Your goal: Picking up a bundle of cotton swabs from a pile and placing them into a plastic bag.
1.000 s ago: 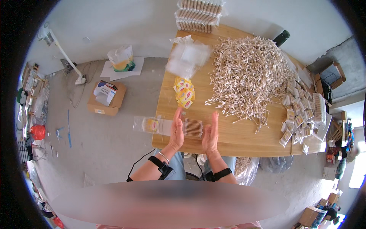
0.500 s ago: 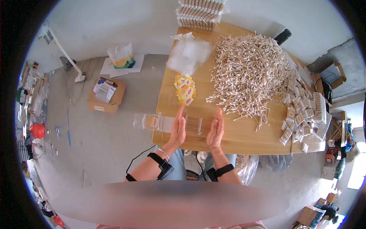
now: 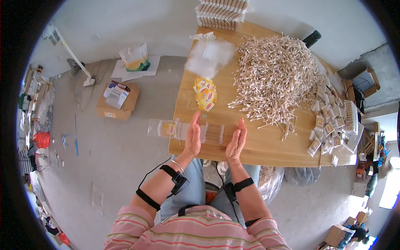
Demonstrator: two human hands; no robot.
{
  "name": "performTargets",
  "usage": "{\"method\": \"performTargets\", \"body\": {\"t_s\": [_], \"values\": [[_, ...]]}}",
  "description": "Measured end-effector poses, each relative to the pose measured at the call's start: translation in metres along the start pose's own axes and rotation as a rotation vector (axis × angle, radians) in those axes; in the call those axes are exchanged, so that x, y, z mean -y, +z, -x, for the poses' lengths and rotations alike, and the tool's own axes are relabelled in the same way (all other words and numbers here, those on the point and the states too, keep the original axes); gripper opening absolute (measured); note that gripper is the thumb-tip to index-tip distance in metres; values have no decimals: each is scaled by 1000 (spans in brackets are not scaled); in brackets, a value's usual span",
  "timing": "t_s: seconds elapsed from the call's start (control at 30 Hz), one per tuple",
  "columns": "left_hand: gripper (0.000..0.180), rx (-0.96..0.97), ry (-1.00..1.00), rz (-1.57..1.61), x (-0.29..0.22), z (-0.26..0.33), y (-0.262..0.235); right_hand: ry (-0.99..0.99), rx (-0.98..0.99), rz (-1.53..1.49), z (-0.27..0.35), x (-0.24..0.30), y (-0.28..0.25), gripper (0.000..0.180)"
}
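Note:
Side by side at the table's near edge, my left hand (image 3: pixel 193 139) and my right hand (image 3: pixel 236 143) are held upright on edge, palms facing, fingers stretched out, holding nothing. Between them a neat row of cotton swabs (image 3: pixel 213 133) lies on the wood, nearer my left hand. Left of that hand lies a clear plastic bag (image 3: pixel 155 127) with a yellow-and-white card (image 3: pixel 169 128) in it; part of it is hidden behind the hand. Whether the swab row lies inside the bag I cannot tell. Several yellow cards (image 3: pixel 205 94) form a loose pile beyond my left fingertips.
A large heap of loose cotton swabs (image 3: pixel 277 75) covers the middle of the table (image 3: pixel 262 152). Small filled packs (image 3: pixel 327 125) are piled at the right. Clear bags (image 3: pixel 210 56) and stacked swab packs (image 3: pixel 221 14) lie at the back. A cardboard box (image 3: pixel 118 102) stands on the floor, left.
My left hand has moved slightly left, away from the swab row, so more of it shows. My right hand has come a little closer to the row. The whole view has shifted slightly.

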State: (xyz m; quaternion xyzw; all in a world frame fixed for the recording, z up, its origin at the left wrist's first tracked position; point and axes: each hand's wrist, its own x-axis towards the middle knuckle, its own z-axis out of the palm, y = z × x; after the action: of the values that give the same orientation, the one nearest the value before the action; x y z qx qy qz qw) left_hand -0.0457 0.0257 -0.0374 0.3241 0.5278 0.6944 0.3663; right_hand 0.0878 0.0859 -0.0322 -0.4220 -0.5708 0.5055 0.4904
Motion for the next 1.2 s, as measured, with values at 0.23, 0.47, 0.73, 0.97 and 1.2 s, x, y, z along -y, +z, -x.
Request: {"method": "performTargets", "body": {"t_s": [0.23,0.47,0.73,0.97,1.2], "values": [[79,36,-10,-97,3,4,10,-54,110,52,4,-8,16,44],[46,21,156,-707,-21,0,-37,-346,205,702,12,13,-17,25],[48,93,226,-1074,-20,4,-27,-384,309,752,32,13,-17,12],[49,100,143,-1182,-21,2,-23,-341,299,815,20,12,-20,12],[44,83,160,-1168,-17,1,-24,-333,454,912,8,21,-18,8]]}}
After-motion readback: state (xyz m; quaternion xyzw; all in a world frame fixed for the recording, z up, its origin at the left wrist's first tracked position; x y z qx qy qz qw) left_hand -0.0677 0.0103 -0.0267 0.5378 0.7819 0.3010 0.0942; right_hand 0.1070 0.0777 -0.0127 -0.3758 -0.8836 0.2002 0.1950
